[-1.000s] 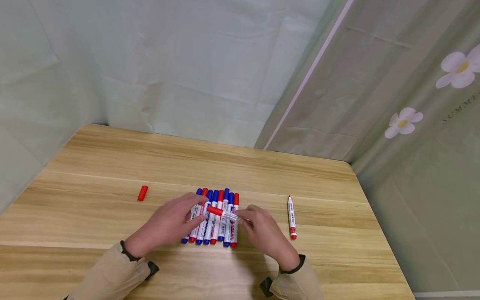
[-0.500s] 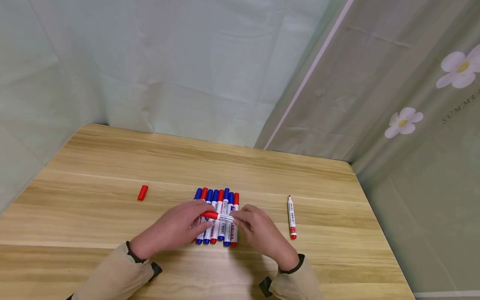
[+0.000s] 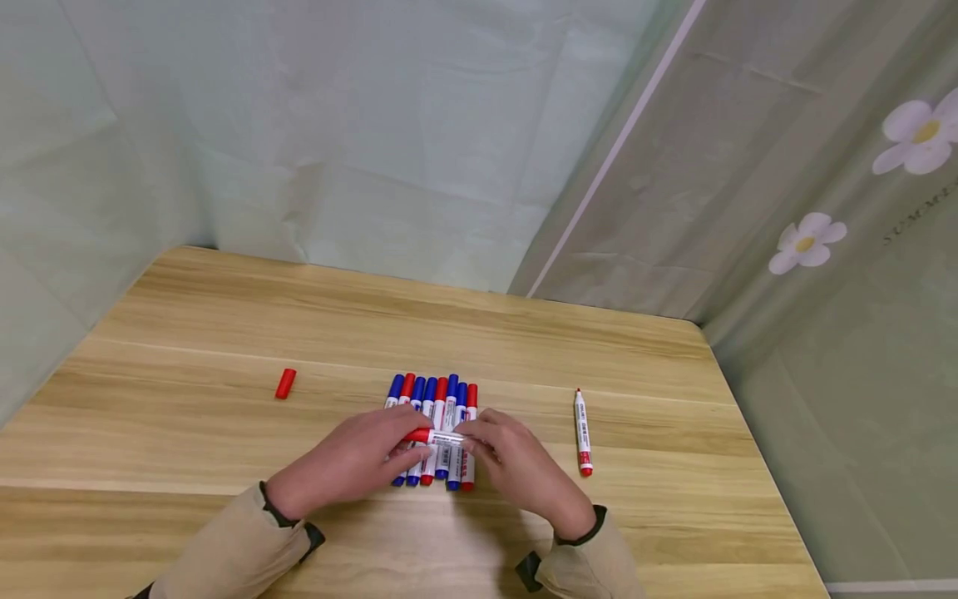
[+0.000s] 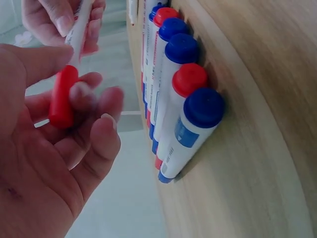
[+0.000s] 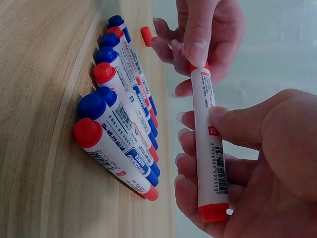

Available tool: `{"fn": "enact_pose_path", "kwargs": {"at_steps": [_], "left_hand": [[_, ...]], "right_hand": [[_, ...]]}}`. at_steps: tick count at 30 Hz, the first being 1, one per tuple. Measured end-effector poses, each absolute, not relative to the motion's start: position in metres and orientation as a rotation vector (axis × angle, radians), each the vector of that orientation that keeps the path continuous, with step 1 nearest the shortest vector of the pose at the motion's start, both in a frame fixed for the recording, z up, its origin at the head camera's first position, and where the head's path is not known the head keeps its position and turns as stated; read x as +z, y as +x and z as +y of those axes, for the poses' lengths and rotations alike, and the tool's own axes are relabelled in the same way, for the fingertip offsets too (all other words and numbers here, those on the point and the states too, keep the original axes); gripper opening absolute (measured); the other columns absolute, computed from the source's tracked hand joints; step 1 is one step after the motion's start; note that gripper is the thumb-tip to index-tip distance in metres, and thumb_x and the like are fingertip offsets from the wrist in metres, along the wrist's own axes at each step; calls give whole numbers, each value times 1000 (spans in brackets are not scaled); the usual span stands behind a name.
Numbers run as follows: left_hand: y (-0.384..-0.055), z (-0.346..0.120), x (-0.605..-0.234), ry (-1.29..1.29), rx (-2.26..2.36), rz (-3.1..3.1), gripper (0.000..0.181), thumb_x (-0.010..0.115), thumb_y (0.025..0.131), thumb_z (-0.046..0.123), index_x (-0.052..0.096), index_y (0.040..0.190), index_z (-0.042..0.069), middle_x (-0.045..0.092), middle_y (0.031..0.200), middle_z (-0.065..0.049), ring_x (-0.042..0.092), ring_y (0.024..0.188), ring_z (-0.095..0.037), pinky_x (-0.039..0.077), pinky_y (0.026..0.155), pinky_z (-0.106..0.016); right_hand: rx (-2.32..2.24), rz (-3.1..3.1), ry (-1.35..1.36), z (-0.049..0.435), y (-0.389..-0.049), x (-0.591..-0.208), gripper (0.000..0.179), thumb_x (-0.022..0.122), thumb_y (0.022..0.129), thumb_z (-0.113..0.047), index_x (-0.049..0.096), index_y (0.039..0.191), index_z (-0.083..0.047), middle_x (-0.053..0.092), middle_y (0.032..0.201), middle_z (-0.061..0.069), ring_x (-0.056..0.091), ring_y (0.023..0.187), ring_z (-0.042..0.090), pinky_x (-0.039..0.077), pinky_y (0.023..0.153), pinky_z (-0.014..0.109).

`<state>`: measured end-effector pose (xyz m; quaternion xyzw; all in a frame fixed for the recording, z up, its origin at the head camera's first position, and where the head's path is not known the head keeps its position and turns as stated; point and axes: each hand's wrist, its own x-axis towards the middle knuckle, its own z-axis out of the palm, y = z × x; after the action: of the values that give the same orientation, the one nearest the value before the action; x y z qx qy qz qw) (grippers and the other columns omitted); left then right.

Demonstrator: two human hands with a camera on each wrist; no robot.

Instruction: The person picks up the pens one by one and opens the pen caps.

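A white whiteboard marker (image 3: 445, 438) with a red cap is held crosswise above a row of markers (image 5: 131, 114). My left hand (image 3: 348, 453) pinches its red cap (image 4: 63, 96) between thumb and fingers. The white barrel (image 5: 204, 134) lies across the fingers of my right hand (image 3: 520, 470), the thumb pressing on it. The row beneath has several blue-capped and red-capped markers side by side on the table, partly covered by my left hand in the head view.
An uncapped red marker (image 3: 583, 433) lies on the wooden table (image 3: 674, 499) to the right, its tip pointing away. A loose red cap (image 3: 285, 383) lies to the left. Curtains (image 3: 389, 150) hang behind the table.
My left hand has moved right and now grips the marker's red cap. The held marker has turned closer to level and shifted slightly left. My right hand has barely moved.
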<state>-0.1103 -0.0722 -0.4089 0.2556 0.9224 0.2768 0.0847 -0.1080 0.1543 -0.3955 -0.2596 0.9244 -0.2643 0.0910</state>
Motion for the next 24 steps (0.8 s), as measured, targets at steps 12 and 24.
{"fn": "enact_pose_path", "kwargs": {"at_steps": [12,24], "left_hand": [[-112,-70,-412,816,789,2728,18,53,99,35,59,104,19,55,88,9,55,80,-9,45,69,-28],[-111,-70,-412,838,776,2706,17,53,99,36,58,101,20,50,81,10,47,72,-7,38,62,-24]], "right_hand": [[-855,2680,-710,153,-109,-399,20,56,99,-24,67,113,-15,59,94,-6,50,79,6,44,68,19],[-816,2663,-693,147,-108,-397,28,60,96,-32,67,116,-14,64,100,-4,54,83,7,48,75,21]]}}
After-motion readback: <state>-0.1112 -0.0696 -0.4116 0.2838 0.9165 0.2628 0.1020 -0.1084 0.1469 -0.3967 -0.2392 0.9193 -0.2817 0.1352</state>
